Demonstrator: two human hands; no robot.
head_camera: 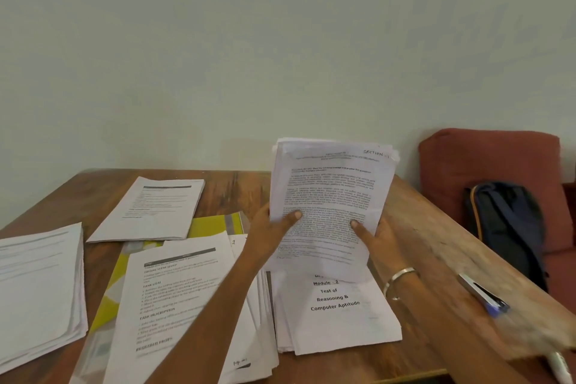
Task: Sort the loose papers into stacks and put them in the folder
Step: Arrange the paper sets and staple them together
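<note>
1. Both hands hold one sheaf of printed papers (330, 196) upright above the counter (436, 246), its printed face toward the camera and the handwritten "SECTION" at its top right corner.
2. The left hand (271, 237) has its grip closed on the sheaf's lower left edge, thumb pressed across the front of the page; its other fingers are hidden behind the paper.
3. The right hand (378, 238) has its grip closed on the lower right edge in the same way, thumb on the front; a metal bangle (399, 280) circles that wrist.
4. Directly below the grip, a stack headed "Module - 2" (336, 315) lies flat on the counter, partly covered by the held sheaf's bottom edge.
5. Left of the grip, under the left forearm, lies a fanned stack with a dark header bar (174, 299), resting on a yellow folder (212, 224).
6. Beyond the folder, further left of the grip, a smaller stack (149, 209) lies flat; the far-left pile (37, 290) lies near the counter's edge, well apart.
7. Right of the grip, a pen (483, 294) lies near the counter's edge.
8. Past that edge, a dark backpack (508, 224) leans against a red cushion (489, 159).
</note>
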